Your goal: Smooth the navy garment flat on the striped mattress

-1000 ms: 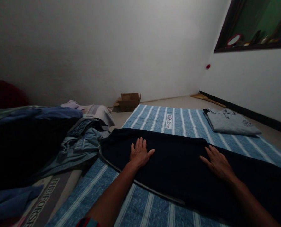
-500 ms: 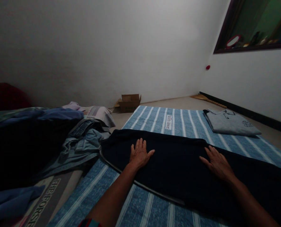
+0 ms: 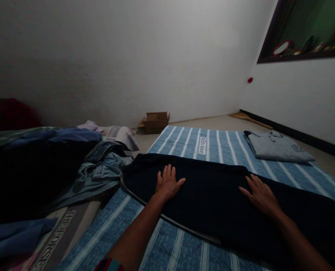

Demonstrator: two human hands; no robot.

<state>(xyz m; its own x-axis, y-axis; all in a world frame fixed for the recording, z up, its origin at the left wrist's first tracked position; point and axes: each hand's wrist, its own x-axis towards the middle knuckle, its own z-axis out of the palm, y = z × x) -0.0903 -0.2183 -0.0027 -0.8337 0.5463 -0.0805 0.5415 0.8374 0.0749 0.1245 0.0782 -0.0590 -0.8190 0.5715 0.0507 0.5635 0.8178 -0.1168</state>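
A dark navy garment, seemingly a pair of trousers folded lengthwise, lies stretched across a blue-and-white striped sheet. Pale piping runs along its near edge, and its right end leaves the view. My left hand rests flat on the cloth towards the left end, fingers spread. Farther right, my right hand also lies on the garment near its far edge, fingers stretched out and thumb apart. Neither hand grips the fabric.
A folded grey polo shirt lies at the sheet's far right. Denim clothing and a dark heap of clothes fill the left. Near the wall stands an open cardboard box. A window is at upper right.
Both hands stay in almost the same places on the navy garment. The whole view has shifted very slightly; the cloth looks unchanged.
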